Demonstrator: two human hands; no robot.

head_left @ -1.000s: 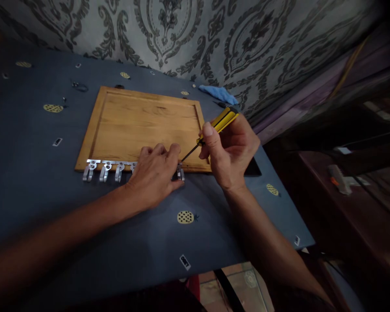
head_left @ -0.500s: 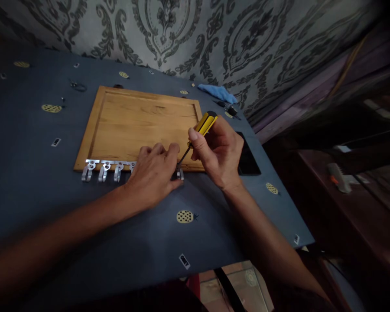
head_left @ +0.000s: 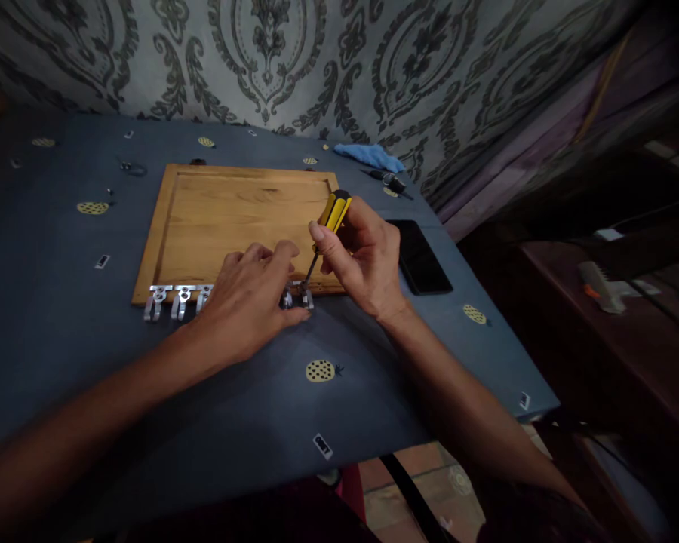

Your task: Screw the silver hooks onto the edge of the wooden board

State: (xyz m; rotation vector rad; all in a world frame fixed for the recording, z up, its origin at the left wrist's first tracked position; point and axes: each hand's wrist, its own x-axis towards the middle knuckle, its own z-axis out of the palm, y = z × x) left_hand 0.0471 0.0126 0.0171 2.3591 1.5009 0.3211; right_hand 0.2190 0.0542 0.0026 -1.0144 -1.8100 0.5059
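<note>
A silver hook rail (head_left: 166, 289) with several hooks lies along the near edge of a framed wooden board (head_left: 243, 219). My left hand (head_left: 249, 302) lies over the rail with its fingers apart. Its thumb is by the rightmost hook, and the palm hides the middle hooks. In my right hand (head_left: 367, 256) is a screwdriver with a yellow and black handle (head_left: 335, 212), gripped between thumb and fingers. The screwdriver tilts, its tip down at the right end of the rail. Whether a screw sits under the tip is too small to tell.
The table (head_left: 215, 422) has a blue pineapple-print cover. Right of the board lies a black phone (head_left: 422, 260). A blue cloth (head_left: 369, 156) and a dark tool or keys (head_left: 394, 183) are at the back right. Another small dark item (head_left: 133, 167) lies at back left.
My left hand's fingers have lifted a little from the rail's right end, baring more of the hooks there. The screwdriver stays at that end. The camera view has shifted slightly.
</note>
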